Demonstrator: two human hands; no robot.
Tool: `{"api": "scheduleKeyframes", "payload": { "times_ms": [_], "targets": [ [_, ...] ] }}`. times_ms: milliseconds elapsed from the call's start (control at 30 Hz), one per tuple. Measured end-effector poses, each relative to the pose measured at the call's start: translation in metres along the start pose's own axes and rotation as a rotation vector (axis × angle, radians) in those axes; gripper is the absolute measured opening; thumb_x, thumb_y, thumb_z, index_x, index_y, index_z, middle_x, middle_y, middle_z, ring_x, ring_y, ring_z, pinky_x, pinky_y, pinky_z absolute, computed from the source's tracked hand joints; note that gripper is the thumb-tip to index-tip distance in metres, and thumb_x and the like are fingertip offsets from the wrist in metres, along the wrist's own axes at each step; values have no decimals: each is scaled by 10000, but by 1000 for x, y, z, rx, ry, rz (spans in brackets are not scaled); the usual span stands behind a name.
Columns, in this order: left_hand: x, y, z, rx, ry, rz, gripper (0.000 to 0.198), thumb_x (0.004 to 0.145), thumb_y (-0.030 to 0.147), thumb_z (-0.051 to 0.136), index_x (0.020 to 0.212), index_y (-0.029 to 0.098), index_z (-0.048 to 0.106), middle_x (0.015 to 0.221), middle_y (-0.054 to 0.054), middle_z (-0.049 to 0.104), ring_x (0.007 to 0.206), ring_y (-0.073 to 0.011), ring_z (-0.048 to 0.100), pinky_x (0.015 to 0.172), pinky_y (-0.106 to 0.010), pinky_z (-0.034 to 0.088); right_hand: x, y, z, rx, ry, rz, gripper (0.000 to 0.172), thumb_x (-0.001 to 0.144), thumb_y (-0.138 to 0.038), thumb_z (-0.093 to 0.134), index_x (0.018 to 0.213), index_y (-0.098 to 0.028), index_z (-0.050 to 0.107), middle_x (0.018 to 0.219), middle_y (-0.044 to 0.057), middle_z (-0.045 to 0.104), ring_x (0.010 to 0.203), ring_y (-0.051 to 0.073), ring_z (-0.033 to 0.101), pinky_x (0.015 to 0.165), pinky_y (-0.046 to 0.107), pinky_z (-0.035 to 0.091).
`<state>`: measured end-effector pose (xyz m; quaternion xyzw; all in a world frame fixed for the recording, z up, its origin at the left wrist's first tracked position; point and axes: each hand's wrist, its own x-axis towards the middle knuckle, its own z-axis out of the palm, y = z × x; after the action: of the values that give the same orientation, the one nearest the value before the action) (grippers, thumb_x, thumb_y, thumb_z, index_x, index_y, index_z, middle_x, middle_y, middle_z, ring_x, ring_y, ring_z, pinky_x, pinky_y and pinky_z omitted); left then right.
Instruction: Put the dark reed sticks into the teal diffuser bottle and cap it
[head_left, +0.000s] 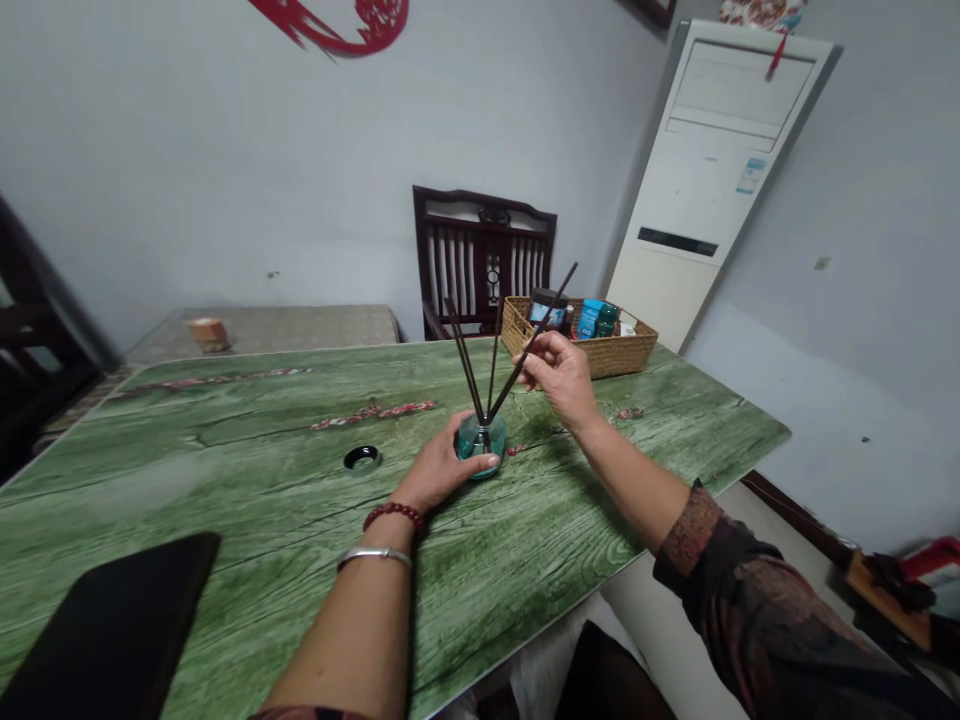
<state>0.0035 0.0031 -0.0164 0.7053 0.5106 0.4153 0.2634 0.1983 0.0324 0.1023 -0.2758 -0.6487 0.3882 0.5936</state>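
1. The left hand (439, 470) is wrapped around a small blue-green glass bottle (484, 438). Fingers and thumb are closed on its sides, and it stands upright on the green table (225, 480), near the middle and a little toward the far edge.
2. The right hand (562, 378) pinches one dark stick (559, 295) between thumb and fingertips, a narrow grip partway up its length. The stick leans to the right, and its lower end meets the bottle's neck. How deep it sits inside I cannot tell.
3. The other sticks (460, 350), at least two, stand in the neck already and fan out up and to the left, with no hand on them.
4. A black ring (362, 458) lies flat on the table, left of the bottle and apart from it.
5. As I judge it, the work is well along: most sticks are in place and only the pinched one is being handled. No loose sticks show on the table.
6. A wicker basket (607, 352) of small containers sits at the far edge, behind the right hand.
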Motion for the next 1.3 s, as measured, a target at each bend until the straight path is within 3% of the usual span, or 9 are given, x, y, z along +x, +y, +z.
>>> {"api": "scheduleKeyframes", "payload": {
  "times_ms": [167,333,500,600,700,767,933,1133,1300],
  "targets": [
    [0,-2,1,-1,-1,3,808,663,551,768,1342,186,523,1249,-126,679,1165,-349,626,1009,-487,478,-3,22,12,-116,-75,22,200,762,-375,700,819,-209,605,649,-50,627,502,100,584,456,201,455],
    [2,-5,1,-14,-3,34,795,666,546,761,1330,177,525,1277,-119,661,1187,-339,610,1030,-490,462,-19,38,22,-400,-163,-25,51,798,-254,654,812,-207,667,698,-23,670,662,140,648,634,245,503],
    [-3,3,-2,29,19,-1,768,660,532,759,1304,176,538,1240,-107,674,1153,-325,621,1032,-493,460,-36,35,0,-608,-103,-102,182,857,-202,577,995,-224,693,866,3,730,770,148,677,754,255,495],
    [-6,12,-4,76,39,-64,759,661,537,756,1294,184,530,1225,-113,674,1145,-332,628,1025,-508,461,-30,52,-21,-726,-60,46,209,858,-178,570,1027,-223,685,837,-2,726,780,152,674,777,253,484],
    [-5,19,-6,97,61,-101,717,653,534,765,1233,176,544,1150,-115,691,1088,-335,653,989,-517,482,-19,83,-34,-835,-168,275,189,841,-188,628,1014,-220,698,824,-1,736,805,167,676,784,253,475],
    [0,23,-8,110,68,-106,679,647,532,770,1185,180,554,1112,-108,693,1057,-330,659,971,-514,492,-16,102,-36,-839,-217,361,164,817,-183,660,968,-215,714,826,9,745,808,180,681,756,253,474],
    [13,25,-15,186,34,-130,607,660,528,765,1121,197,550,1054,-86,680,1007,-301,656,911,-462,516,-21,130,-36,-790,-145,373,182,879,-234,598,1017,-227,717,885,27,759,851,188,685,773,260,468],
    [13,21,-17,166,-17,-126,636,738,517,737,1238,201,503,1227,-111,626,1165,-273,602,1014,-406,463,-22,127,-40,-765,-172,377,150,879,-253,591,939,-248,728,831,8,754,784,173,672,703,246,427],
    [6,25,-8,195,33,-163,698,751,537,723,1301,214,438,1290,-122,577,1217,-288,573,1051,-444,446,-23,124,-41,-733,-189,380,162,882,-243,583,909,-250,742,873,16,759,813,179,672,685,250,404]
  ]
}}
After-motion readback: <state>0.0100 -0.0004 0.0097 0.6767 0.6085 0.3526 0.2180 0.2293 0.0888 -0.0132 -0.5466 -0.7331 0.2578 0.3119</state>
